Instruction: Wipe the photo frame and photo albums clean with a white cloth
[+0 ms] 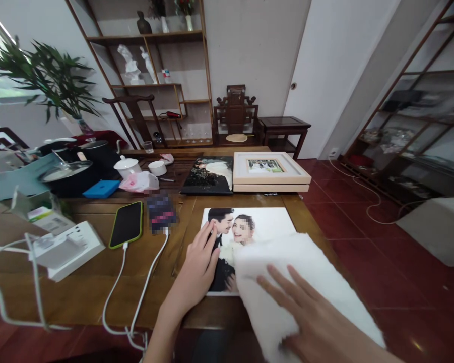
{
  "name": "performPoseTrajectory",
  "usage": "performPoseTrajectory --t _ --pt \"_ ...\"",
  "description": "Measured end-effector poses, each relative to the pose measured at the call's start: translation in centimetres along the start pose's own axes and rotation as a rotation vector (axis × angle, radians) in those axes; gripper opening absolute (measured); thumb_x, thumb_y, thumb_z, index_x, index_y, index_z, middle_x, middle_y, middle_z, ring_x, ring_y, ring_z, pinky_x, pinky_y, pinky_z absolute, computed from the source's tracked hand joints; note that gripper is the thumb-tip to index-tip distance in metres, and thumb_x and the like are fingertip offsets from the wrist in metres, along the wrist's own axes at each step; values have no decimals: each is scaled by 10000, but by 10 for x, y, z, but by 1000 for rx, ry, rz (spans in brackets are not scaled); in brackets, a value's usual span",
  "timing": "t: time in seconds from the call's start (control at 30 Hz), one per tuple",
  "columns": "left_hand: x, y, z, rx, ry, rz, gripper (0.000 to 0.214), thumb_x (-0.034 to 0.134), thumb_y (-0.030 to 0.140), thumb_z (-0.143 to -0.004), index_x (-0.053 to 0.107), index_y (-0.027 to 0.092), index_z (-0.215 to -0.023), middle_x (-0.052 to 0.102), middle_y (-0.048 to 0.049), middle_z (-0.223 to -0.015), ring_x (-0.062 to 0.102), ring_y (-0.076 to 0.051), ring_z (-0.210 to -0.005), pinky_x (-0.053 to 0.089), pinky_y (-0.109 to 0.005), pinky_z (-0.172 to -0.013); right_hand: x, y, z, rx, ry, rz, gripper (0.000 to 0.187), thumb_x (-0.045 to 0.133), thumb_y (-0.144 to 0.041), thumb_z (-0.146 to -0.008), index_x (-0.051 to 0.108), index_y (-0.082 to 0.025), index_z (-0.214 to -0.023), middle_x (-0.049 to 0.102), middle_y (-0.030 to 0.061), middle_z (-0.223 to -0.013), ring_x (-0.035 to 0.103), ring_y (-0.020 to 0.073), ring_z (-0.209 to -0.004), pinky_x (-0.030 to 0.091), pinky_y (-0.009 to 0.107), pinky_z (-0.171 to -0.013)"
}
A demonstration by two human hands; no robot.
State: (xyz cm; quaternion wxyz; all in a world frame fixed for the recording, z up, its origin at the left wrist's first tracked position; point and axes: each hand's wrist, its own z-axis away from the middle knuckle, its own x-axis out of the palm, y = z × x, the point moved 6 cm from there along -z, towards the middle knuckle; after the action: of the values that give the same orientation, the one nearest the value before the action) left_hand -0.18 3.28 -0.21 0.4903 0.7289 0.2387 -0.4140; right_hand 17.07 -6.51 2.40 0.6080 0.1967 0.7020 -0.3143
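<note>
A wedding photo panel (272,222) lies flat near the front edge of the wooden table. My left hand (200,257) rests on its left side with the fingers stretched out and nothing in them. A white cloth (306,252) covers the right part of the panel and hangs over the table's front edge. Spread flat on that cloth is my right hand (295,297), its fingers apart and slightly blurred. The panel's lower right corner is hidden beneath the cloth.
Behind the panel lie a dark photo panel (207,176) and a pale wooden picture frame (272,176). To the left are a charging phone (126,225), white cables (147,282), an opened white box (71,247), a blue box (101,188) and a dark pan (66,176).
</note>
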Motion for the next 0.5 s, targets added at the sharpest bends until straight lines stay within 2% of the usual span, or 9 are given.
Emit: performPoseTrajectory --t 0.1,0.2,0.33,0.4,0.5 --pt "0 0 0 9 -2 -2 501 264 318 -957 173 244 -1444 191 -77 -1525 143 -226 -1400 214 -497 -1097 0 1 -4 12 -10 -19 163 598 -111 -663 717 -218 -697 355 88 -1435 224 384 -1323 198 608 -1054" --pt "0 -1 0 5 -18 -1 501 263 318 -957 178 237 -1444 198 -77 -1523 143 -226 -1400 211 -499 -1098 -11 33 -26 93 1 -13 304 564 -32 -609 715 -178 -829 355 125 -1432 186 355 -1343 163 594 -1069" --pt "0 0 0 0 -26 -2 505 260 322 -956 172 231 -1445 191 -68 -1526 128 -209 -1404 194 -483 -1108 -28 79 -57 138 68 96 416 485 73 -583 670 -133 -893 353 138 -1433 158 322 -1358 145 607 -1061" --pt "-1 -1 0 -13 -29 1 508 254 328 -957 159 238 -1448 184 -61 -1528 124 -201 -1405 192 -480 -1109 -35 87 -65 123 125 174 398 486 89 -629 668 -140 -899 323 112 -1452 141 332 -1360 160 623 -1047" --pt "0 0 0 -15 -25 6 507 251 332 -957 154 252 -1448 185 -56 -1528 120 -198 -1406 192 -478 -1110 -41 84 -70 132 212 278 240 565 -2 -746 702 -177 -836 286 53 -1474 144 364 -1354 220 603 -1037"
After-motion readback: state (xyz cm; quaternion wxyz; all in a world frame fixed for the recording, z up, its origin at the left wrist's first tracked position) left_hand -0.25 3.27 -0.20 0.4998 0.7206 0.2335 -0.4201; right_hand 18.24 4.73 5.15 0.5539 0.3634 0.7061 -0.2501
